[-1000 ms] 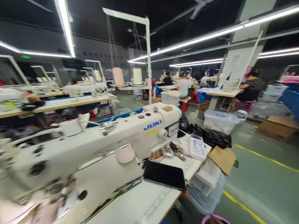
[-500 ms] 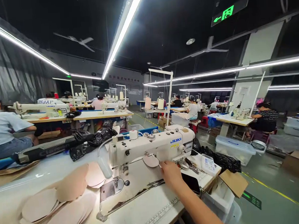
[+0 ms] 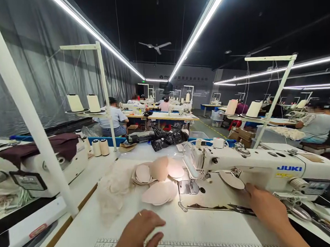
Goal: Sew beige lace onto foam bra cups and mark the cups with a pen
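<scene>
My right hand point(image 3: 267, 206) is beneath the arm of the white JUKI sewing machine point(image 3: 255, 163), its curled fingers at the right edge of a beige oval pad point(image 3: 231, 180). That pad is tilted against the machine body; my fingertips are partly hidden. My left hand point(image 3: 141, 231) hovers over the front of the white table point(image 3: 209, 228), thumb and fingers apart, holding nothing. Several beige cut pads point(image 3: 160, 193) lie in loose piles left of the needle plate point(image 3: 188, 187). Dark scissors point(image 3: 241, 209) rest on the machine bed by my right wrist.
A printed ruler scale point(image 3: 188, 245) runs along the table's front. Pale thread scraps point(image 3: 113, 189) lie left of the pads. Black plastic bags point(image 3: 169, 136) sit at the back. Another machine point(image 3: 64, 162) with a dark cloth stands left, beside a white pole point(image 3: 28, 105). Other people work farther back.
The view has swung left, bringing the neighbouring machine into sight. My left hand has come into view over the table. My right hand stays at the oval pad under the machine arm.
</scene>
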`<state>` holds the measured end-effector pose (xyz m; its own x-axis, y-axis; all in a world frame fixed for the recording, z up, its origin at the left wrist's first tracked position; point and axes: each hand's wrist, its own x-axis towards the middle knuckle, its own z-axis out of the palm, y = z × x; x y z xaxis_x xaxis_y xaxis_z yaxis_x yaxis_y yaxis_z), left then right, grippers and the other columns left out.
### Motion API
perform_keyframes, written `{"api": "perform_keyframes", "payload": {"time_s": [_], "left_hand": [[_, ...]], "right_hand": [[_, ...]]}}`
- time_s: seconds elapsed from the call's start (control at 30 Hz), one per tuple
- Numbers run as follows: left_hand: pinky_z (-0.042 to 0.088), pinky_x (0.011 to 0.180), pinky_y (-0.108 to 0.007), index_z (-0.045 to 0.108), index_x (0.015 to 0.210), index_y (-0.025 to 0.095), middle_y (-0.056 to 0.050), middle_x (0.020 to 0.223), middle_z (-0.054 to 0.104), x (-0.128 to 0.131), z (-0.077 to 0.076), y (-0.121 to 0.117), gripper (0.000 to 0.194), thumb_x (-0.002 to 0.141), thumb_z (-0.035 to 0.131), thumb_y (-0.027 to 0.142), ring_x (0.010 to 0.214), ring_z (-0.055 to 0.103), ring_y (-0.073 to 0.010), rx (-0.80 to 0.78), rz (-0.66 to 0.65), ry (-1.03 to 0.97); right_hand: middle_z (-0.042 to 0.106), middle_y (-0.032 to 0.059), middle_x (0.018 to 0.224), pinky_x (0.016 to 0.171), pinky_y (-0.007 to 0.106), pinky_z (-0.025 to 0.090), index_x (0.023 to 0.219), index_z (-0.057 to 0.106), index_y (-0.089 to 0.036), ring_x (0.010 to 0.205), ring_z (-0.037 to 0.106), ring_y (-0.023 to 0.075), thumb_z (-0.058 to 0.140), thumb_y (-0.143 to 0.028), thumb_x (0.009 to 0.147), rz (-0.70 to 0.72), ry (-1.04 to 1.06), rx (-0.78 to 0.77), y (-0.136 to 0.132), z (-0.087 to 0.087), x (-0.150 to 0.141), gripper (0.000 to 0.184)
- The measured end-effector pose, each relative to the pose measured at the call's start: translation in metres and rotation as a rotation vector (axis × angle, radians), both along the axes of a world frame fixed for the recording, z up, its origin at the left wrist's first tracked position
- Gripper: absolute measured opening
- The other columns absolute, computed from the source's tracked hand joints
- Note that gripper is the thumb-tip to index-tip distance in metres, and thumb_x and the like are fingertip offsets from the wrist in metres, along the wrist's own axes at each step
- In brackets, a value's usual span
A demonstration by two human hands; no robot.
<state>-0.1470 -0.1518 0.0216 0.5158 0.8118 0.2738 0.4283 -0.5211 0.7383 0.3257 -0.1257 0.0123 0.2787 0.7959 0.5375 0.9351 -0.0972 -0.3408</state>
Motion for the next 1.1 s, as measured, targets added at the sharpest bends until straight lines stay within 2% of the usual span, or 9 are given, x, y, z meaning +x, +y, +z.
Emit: {"api": "perform_keyframes", "payload": {"time_s": [0.13, 0.2, 0.3, 0.4, 0.57, 0.67, 0.73, 0.83, 1.1], "left_hand": [[0.042, 0.112, -0.056, 0.070, 0.128, 0.028, -0.011, 0.139, 0.067, 0.010, 0.008, 0.044, 0.045, 0.088, 0.060, 0.010, 0.131, 0.058, -0.0385, 0.285, 0.173, 0.290], [0.039, 0.108, -0.061, 0.074, 0.110, 0.021, -0.015, 0.123, 0.073, 0.020, 0.012, 0.057, 0.041, 0.084, 0.051, 0.001, 0.119, 0.063, -0.0393, 0.248, 0.162, 0.337], [0.043, 0.094, -0.052, 0.070, 0.081, 0.019, -0.012, 0.089, 0.073, 0.031, 0.019, 0.062, 0.030, 0.089, 0.044, 0.005, 0.090, 0.065, -0.0329, 0.142, 0.113, 0.298], [0.043, 0.081, -0.039, 0.068, 0.085, 0.020, -0.008, 0.088, 0.070, 0.032, 0.026, 0.053, 0.022, 0.097, 0.049, 0.025, 0.085, 0.061, -0.0279, -0.048, 0.076, 0.174], [0.046, 0.073, -0.031, 0.067, 0.090, 0.018, -0.005, 0.087, 0.070, 0.027, 0.022, 0.040, 0.034, 0.095, 0.055, 0.049, 0.084, 0.064, -0.0244, -0.433, 0.018, -0.087], [0.050, 0.082, -0.032, 0.069, 0.099, 0.018, -0.007, 0.093, 0.074, 0.033, 0.013, 0.035, 0.041, 0.091, 0.064, 0.058, 0.090, 0.068, -0.0250, -0.632, 0.003, -0.341], [0.050, 0.085, -0.032, 0.072, 0.100, 0.018, -0.007, 0.092, 0.076, 0.039, 0.008, 0.031, 0.044, 0.081, 0.080, 0.057, 0.091, 0.069, -0.0244, -0.797, 0.007, -0.572], [0.050, 0.079, -0.027, 0.075, 0.095, 0.017, -0.007, 0.089, 0.077, 0.047, 0.003, 0.025, 0.044, 0.071, 0.093, 0.049, 0.086, 0.070, -0.0210, -0.942, 0.008, -0.755], [0.057, 0.074, -0.033, 0.070, 0.108, 0.018, -0.007, 0.087, 0.080, 0.057, 0.002, 0.018, 0.053, 0.070, 0.096, 0.044, 0.079, 0.075, -0.0227, -0.992, 0.006, -0.793]], "right_hand": [[0.077, 0.0177, 0.099, 0.070, 0.048, 0.057, 0.100, 0.072, -0.025, 0.083, 0.073, 0.0345, 0.044, -0.040, 0.096, 0.224, -0.023, -0.011, -0.003, -0.005, -0.060, 0.032], [0.077, 0.0126, 0.109, 0.085, 0.042, 0.060, 0.114, 0.072, -0.025, 0.099, 0.072, 0.0286, 0.048, -0.036, 0.100, 0.421, -0.026, -0.037, -0.005, -0.008, -0.101, 0.030], [0.066, 0.0086, 0.141, 0.110, 0.044, 0.052, 0.137, 0.064, -0.031, 0.132, 0.059, 0.0276, 0.059, -0.026, 0.098, 0.686, 0.011, -0.073, -0.006, -0.007, -0.151, 0.040], [0.052, 0.0087, 0.157, 0.119, 0.052, 0.044, 0.152, 0.050, -0.034, 0.145, 0.047, 0.0294, 0.061, -0.021, 0.097, 0.821, 0.205, -0.115, -0.004, 0.001, -0.175, 0.057], [0.052, 0.0098, 0.153, 0.114, 0.051, 0.047, 0.149, 0.054, -0.034, 0.140, 0.050, 0.0299, 0.060, -0.036, 0.099, 0.852, 0.518, -0.199, -0.003, 0.006, -0.184, 0.050], [0.057, 0.0115, 0.146, 0.107, 0.048, 0.048, 0.154, 0.046, -0.033, 0.133, 0.054, 0.0296, 0.064, -0.053, 0.098, 0.789, 0.790, -0.258, -0.005, 0.001, -0.194, 0.063], [0.066, 0.0109, 0.128, 0.093, 0.041, 0.052, 0.156, 0.039, -0.029, 0.115, 0.063, 0.0266, 0.068, -0.066, 0.092, 0.770, 1.117, -0.310, -0.007, -0.001, -0.202, 0.080], [0.065, 0.0001, 0.091, 0.077, 0.032, 0.048, 0.143, 0.052, -0.024, 0.079, 0.060, 0.0174, 0.082, -0.068, 0.080, 0.757, 1.454, -0.289, -0.010, 0.001, -0.210, 0.083], [0.058, -0.0043, 0.078, 0.072, 0.028, 0.041, 0.121, 0.063, -0.023, 0.073, 0.052, 0.0153, 0.089, -0.062, 0.074, 0.719, 1.503, -0.240, -0.008, 0.014, -0.218, 0.067]]}}
